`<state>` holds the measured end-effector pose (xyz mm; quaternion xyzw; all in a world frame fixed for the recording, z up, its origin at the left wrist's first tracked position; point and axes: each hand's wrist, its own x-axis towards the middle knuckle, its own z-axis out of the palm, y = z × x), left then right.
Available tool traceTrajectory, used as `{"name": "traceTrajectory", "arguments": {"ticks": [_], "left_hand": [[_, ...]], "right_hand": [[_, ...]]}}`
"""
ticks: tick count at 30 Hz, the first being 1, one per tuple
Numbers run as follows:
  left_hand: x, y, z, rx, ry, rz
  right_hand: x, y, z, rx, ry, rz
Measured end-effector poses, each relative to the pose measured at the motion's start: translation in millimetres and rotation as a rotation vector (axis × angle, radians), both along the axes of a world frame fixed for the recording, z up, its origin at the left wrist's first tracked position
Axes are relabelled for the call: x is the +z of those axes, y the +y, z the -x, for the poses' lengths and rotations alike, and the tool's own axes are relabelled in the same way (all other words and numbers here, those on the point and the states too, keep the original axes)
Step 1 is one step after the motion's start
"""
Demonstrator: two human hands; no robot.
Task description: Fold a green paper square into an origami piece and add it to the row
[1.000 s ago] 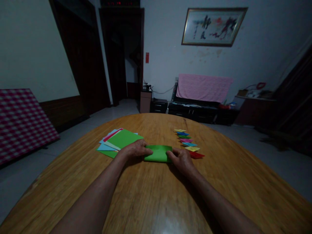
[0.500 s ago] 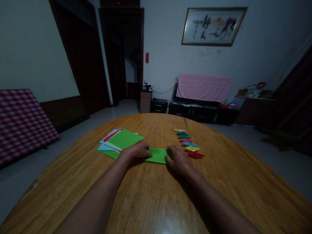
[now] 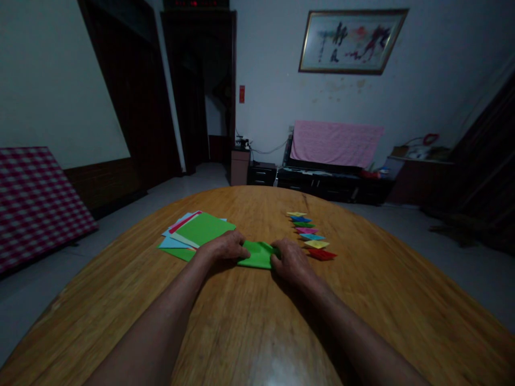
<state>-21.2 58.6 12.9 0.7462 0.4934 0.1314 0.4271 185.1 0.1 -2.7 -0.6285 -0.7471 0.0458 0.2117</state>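
Note:
A folded sheet of bright green paper lies on the wooden table between my hands, its upper edge slightly raised near the right end. My left hand is closed on the paper's left end, the thumb lying on top. At the right end, my right hand pinches the paper between thumb and fingers. Just left of my left hand is a stack of coloured paper sheets, green on top. Beyond my right hand runs a column of several small folded paper boats, the nearest one a red paper boat.
The round wooden table fills the foreground. Against the far wall stands a low black cabinet, with a pink cloth draped over something on it. A checked red-and-white cloth panel is at the left.
My right fingers have drawn in a little on the green paper, and its upper edge now lifts near them. My left hand stays in nearly the same place.

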Motion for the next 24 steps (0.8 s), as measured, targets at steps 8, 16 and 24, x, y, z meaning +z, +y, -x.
{"name": "traceTrajectory", "arguments": {"ticks": [8, 16, 24], "left_hand": [[5.2, -6.5, -3.9, 0.256, -0.402, 0.019], [10.5, -6.7, -3.4, 0.227, -0.597, 0.172], [-0.5, -1.5, 1.9, 0.115, -0.727, 0.289]], "right_hand": [[-5.1, 6.4, -2.3, -0.01, 0.353, -0.255], [0.3, 3.5, -4.1, 0.04, 0.548, -0.242], [-1.0, 4.9, -5.4, 0.069, 0.799, -0.092]]}}
